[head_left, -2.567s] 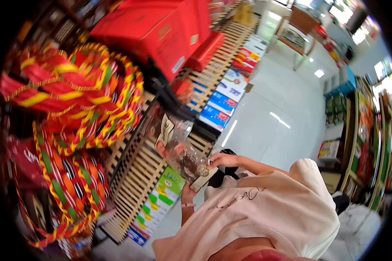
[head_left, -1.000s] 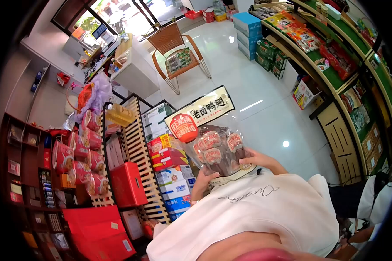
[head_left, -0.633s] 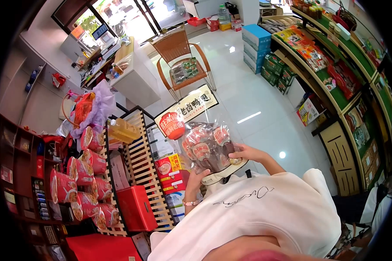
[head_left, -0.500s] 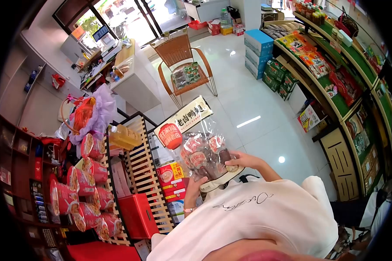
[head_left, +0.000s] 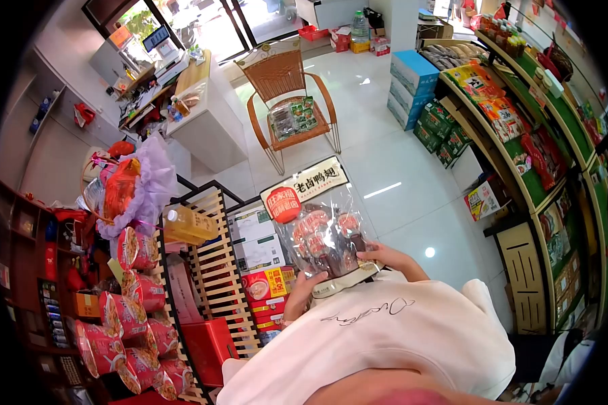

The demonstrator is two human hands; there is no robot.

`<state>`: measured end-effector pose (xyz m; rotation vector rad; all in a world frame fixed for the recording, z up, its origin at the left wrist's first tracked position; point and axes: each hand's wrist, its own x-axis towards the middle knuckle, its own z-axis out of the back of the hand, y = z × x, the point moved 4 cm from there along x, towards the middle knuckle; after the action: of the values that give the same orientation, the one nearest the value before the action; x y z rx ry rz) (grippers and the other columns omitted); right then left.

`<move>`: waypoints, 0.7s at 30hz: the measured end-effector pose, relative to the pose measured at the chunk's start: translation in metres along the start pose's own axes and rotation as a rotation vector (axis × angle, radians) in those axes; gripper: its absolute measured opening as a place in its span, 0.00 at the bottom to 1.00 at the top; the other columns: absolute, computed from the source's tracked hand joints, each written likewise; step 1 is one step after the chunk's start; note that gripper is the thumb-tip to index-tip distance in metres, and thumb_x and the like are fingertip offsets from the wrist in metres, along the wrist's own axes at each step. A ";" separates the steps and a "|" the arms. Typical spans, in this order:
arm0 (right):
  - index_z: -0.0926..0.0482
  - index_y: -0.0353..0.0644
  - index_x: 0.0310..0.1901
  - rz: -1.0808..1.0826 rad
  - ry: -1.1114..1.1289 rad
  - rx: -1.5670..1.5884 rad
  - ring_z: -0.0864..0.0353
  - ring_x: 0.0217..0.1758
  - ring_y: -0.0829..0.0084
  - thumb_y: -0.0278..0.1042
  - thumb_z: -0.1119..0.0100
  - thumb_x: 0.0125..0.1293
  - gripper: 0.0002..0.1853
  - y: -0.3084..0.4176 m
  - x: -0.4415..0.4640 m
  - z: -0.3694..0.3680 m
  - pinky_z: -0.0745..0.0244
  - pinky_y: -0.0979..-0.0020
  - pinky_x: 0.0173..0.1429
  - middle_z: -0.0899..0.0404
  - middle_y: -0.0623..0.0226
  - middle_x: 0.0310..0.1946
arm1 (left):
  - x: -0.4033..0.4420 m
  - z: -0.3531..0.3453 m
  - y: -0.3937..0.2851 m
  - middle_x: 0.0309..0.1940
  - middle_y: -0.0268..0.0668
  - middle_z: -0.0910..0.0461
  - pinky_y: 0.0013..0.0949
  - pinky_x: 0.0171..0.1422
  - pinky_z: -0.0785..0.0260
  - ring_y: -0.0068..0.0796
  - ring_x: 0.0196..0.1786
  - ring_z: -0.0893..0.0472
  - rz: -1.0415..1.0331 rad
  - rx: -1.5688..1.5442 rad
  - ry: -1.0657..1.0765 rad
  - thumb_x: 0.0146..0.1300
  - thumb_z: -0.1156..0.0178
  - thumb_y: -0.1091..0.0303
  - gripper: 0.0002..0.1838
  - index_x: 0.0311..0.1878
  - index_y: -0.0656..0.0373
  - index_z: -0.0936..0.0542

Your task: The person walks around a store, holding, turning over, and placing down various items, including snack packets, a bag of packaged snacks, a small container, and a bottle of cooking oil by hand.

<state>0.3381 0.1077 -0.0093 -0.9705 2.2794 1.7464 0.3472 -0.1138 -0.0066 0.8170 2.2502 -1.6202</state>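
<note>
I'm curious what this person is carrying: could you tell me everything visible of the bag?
The bag looks like clear, shiny plastic. Its cream, dark-edged header card bears black characters and a red emblem. Dark brown contents show, with red-and-white labels. It slants, header away from the person. The left hand and right hand hold its near end by the shirt.

L hand (head_left: 304, 290) part-hid; monitor (head_left: 157, 38) txt illegible
</note>
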 end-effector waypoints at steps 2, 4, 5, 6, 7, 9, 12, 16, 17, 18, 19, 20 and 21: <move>0.35 0.44 0.55 -0.015 0.023 -0.043 0.33 0.40 0.83 0.45 0.44 0.57 0.26 0.018 0.020 0.013 0.38 0.79 0.44 0.27 0.75 0.38 | 0.028 0.001 -0.011 0.41 0.35 0.26 0.27 0.49 0.37 0.26 0.43 0.29 -0.048 0.013 0.042 0.49 0.37 0.69 0.22 0.48 0.64 0.30; 0.36 0.44 0.56 -0.022 0.030 -0.089 0.33 0.40 0.83 0.45 0.44 0.56 0.27 0.028 0.046 0.031 0.38 0.79 0.43 0.28 0.75 0.38 | 0.054 0.001 -0.020 0.41 0.35 0.26 0.27 0.49 0.37 0.26 0.44 0.29 -0.020 -0.052 0.025 0.49 0.37 0.69 0.22 0.48 0.63 0.30; 0.36 0.45 0.56 -0.020 0.034 -0.112 0.32 0.39 0.83 0.46 0.44 0.56 0.28 0.038 0.060 0.039 0.38 0.79 0.43 0.28 0.74 0.38 | 0.068 0.001 -0.028 0.41 0.35 0.26 0.27 0.50 0.38 0.26 0.44 0.29 -0.011 -0.082 0.018 0.49 0.37 0.69 0.22 0.48 0.63 0.30; 0.37 0.45 0.57 0.000 0.036 -0.136 0.32 0.41 0.82 0.46 0.43 0.56 0.29 0.049 0.072 0.045 0.37 0.79 0.44 0.28 0.73 0.38 | 0.080 0.001 -0.039 0.41 0.35 0.27 0.28 0.50 0.37 0.26 0.45 0.29 0.009 -0.047 0.009 0.50 0.37 0.69 0.22 0.48 0.63 0.31; 0.38 0.45 0.57 -0.016 0.028 -0.116 0.32 0.42 0.81 0.46 0.43 0.56 0.29 0.060 0.082 0.053 0.37 0.79 0.45 0.27 0.73 0.39 | 0.095 0.000 -0.050 0.42 0.35 0.27 0.28 0.49 0.37 0.26 0.45 0.29 0.017 -0.053 0.008 0.50 0.38 0.69 0.22 0.48 0.63 0.31; 0.38 0.45 0.58 -0.052 0.008 -0.069 0.32 0.44 0.81 0.46 0.44 0.56 0.29 0.099 0.089 0.059 0.36 0.78 0.47 0.27 0.71 0.39 | 0.126 -0.003 -0.069 0.43 0.35 0.27 0.28 0.49 0.37 0.27 0.46 0.29 0.040 -0.062 0.007 0.50 0.38 0.69 0.23 0.49 0.63 0.32; 0.39 0.39 0.58 -0.031 0.005 0.003 0.33 0.49 0.77 0.39 0.45 0.58 0.28 0.127 0.118 0.091 0.40 0.75 0.55 0.30 0.67 0.48 | 0.170 -0.024 -0.115 0.43 0.36 0.27 0.27 0.47 0.35 0.26 0.45 0.28 0.019 0.024 0.056 0.51 0.39 0.69 0.23 0.50 0.63 0.33; 0.42 0.41 0.60 0.141 -0.051 0.001 0.30 0.45 0.77 0.45 0.42 0.55 0.34 0.159 0.158 0.140 0.36 0.76 0.50 0.29 0.65 0.43 | 0.221 -0.063 -0.168 0.40 0.34 0.25 0.25 0.46 0.35 0.21 0.41 0.27 -0.042 0.159 0.151 0.53 0.41 0.69 0.19 0.48 0.64 0.30; 0.42 0.40 0.60 0.141 -0.071 0.011 0.30 0.45 0.76 0.44 0.42 0.55 0.34 0.166 0.165 0.152 0.36 0.76 0.50 0.29 0.65 0.44 | 0.234 -0.070 -0.176 0.40 0.34 0.24 0.25 0.45 0.35 0.21 0.40 0.27 -0.052 0.191 0.163 0.53 0.41 0.69 0.19 0.47 0.64 0.29; 0.42 0.39 0.60 0.136 -0.091 0.024 0.30 0.45 0.76 0.44 0.41 0.55 0.34 0.170 0.170 0.163 0.36 0.76 0.50 0.29 0.64 0.45 | 0.243 -0.077 -0.183 0.40 0.33 0.24 0.24 0.45 0.35 0.20 0.40 0.27 -0.098 0.192 0.186 0.53 0.41 0.68 0.18 0.46 0.65 0.28; 0.39 0.38 0.58 0.089 -0.086 0.028 0.30 0.47 0.76 0.43 0.41 0.55 0.32 0.159 0.186 0.183 0.36 0.77 0.51 0.29 0.64 0.45 | 0.251 -0.081 -0.188 0.40 0.33 0.24 0.24 0.44 0.35 0.20 0.40 0.27 -0.081 0.195 0.169 0.54 0.41 0.68 0.18 0.46 0.65 0.28; 0.39 0.38 0.58 0.052 -0.066 0.050 0.31 0.47 0.76 0.42 0.41 0.55 0.31 0.168 0.189 0.186 0.37 0.77 0.51 0.29 0.64 0.45 | 0.259 -0.084 -0.192 0.40 0.33 0.24 0.24 0.44 0.35 0.20 0.40 0.27 -0.062 0.197 0.154 0.54 0.41 0.68 0.18 0.46 0.65 0.28; 0.38 0.38 0.57 0.018 -0.051 0.067 0.31 0.47 0.77 0.41 0.42 0.56 0.30 0.180 0.187 0.186 0.37 0.77 0.51 0.28 0.65 0.45 | 0.265 -0.086 -0.195 0.40 0.33 0.25 0.25 0.44 0.35 0.20 0.40 0.27 -0.046 0.198 0.144 0.54 0.42 0.67 0.18 0.46 0.65 0.28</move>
<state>0.0397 0.2208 -0.0056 -0.8855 2.3065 1.6698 0.0304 0.0001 0.0432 0.9651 2.2439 -1.8846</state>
